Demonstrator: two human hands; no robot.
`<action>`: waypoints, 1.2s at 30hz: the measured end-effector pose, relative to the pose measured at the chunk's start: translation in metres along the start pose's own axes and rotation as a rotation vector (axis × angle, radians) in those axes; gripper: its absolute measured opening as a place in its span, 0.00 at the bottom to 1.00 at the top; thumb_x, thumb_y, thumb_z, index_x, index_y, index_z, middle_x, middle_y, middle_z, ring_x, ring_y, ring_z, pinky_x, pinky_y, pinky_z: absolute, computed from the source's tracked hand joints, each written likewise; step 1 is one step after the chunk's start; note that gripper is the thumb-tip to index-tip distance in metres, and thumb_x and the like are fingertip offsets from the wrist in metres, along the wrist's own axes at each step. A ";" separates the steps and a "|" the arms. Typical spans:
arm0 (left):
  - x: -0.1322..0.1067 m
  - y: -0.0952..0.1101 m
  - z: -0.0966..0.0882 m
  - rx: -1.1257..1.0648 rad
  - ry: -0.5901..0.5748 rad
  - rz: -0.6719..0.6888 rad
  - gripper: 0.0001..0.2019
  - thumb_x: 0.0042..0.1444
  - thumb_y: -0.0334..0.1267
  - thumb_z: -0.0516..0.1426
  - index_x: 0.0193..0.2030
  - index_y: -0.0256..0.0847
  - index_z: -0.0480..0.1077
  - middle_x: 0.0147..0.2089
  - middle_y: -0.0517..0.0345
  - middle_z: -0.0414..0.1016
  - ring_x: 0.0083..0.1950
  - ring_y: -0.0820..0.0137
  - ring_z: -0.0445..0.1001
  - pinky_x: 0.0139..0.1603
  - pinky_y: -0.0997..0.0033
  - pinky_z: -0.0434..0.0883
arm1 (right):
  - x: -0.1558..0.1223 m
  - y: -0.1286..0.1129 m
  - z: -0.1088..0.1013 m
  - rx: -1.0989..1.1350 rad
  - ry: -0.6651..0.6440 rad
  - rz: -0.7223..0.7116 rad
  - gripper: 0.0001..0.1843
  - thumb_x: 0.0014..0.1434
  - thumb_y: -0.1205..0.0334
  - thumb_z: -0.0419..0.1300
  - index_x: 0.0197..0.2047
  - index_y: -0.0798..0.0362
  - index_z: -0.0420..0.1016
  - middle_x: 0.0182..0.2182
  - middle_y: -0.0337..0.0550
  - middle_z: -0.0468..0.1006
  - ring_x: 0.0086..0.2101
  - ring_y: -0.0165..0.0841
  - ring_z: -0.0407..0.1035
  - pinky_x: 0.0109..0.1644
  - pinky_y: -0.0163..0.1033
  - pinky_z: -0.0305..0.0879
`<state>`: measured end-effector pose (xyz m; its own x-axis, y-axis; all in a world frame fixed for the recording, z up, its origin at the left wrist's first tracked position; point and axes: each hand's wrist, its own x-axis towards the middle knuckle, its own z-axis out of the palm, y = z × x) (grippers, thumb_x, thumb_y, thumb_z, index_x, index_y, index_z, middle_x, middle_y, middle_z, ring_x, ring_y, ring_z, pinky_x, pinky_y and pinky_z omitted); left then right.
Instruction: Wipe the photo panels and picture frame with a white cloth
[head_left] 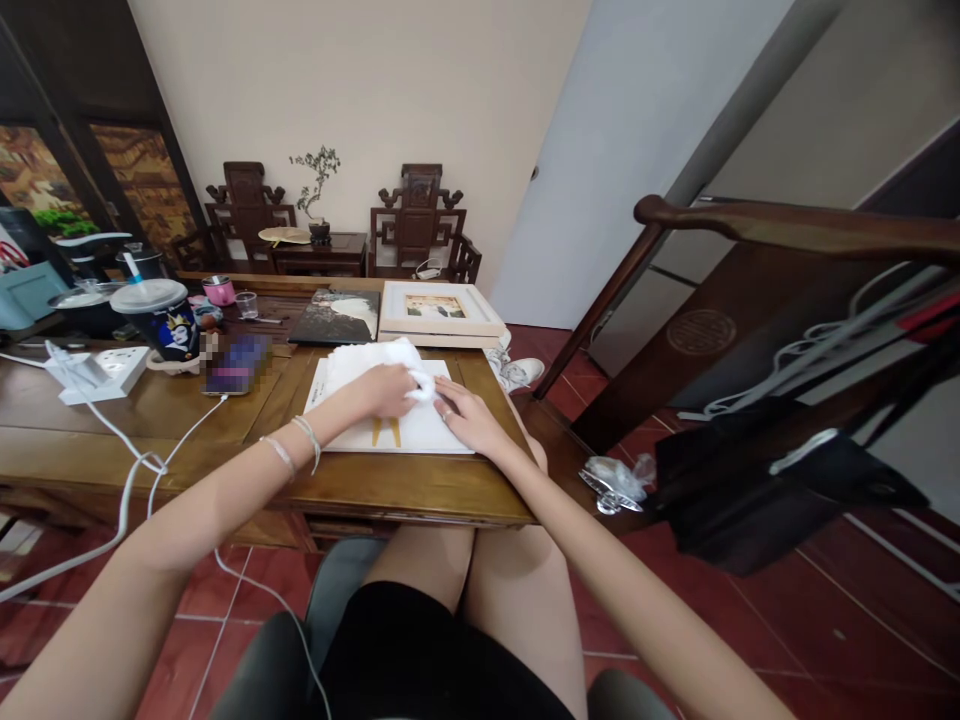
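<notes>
White cloth [382, 357] lies bunched on a white board [422, 432] with gold markings, near the front edge of a wooden table [405, 482]. The person's left hand [386, 390] is curled, its grip apparently closed on a twisted fold of the cloth. The right hand [472, 415] lies nearly flat, fingers extended, over the board's right side, grasping nothing visible. The step in hand looks like working the cloth over the board; the next move seems to call for steady support from the right hand.
</notes>
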<state>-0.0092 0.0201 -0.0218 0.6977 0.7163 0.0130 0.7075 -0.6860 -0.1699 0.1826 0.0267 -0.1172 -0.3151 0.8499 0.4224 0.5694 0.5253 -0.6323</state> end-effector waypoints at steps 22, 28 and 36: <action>-0.087 0.072 -0.010 0.102 0.026 0.221 0.13 0.64 0.38 0.52 0.42 0.36 0.77 0.64 0.43 0.66 0.63 0.50 0.64 0.58 0.53 0.65 | 0.000 -0.001 -0.001 -0.028 -0.005 0.004 0.24 0.59 0.66 0.53 0.58 0.54 0.74 0.60 0.49 0.70 0.63 0.41 0.60 0.70 0.52 0.51; -0.045 0.027 -0.001 0.013 0.002 0.119 0.14 0.66 0.37 0.50 0.47 0.37 0.75 0.59 0.42 0.71 0.59 0.56 0.70 0.54 0.58 0.67 | 0.000 -0.001 0.000 -0.042 0.004 0.014 0.23 0.60 0.63 0.53 0.57 0.53 0.74 0.60 0.48 0.70 0.63 0.41 0.61 0.70 0.52 0.52; -0.012 -0.051 0.012 -0.239 0.119 -0.092 0.18 0.68 0.42 0.46 0.42 0.35 0.75 0.44 0.48 0.79 0.43 0.64 0.75 0.49 0.67 0.67 | -0.001 -0.003 0.000 -0.039 -0.006 0.025 0.22 0.62 0.61 0.52 0.58 0.56 0.74 0.61 0.51 0.69 0.63 0.41 0.59 0.70 0.52 0.51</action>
<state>-0.0549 0.0475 -0.0252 0.6280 0.7664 0.1352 0.7649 -0.6399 0.0746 0.1812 0.0245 -0.1155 -0.3049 0.8631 0.4025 0.6063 0.5019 -0.6169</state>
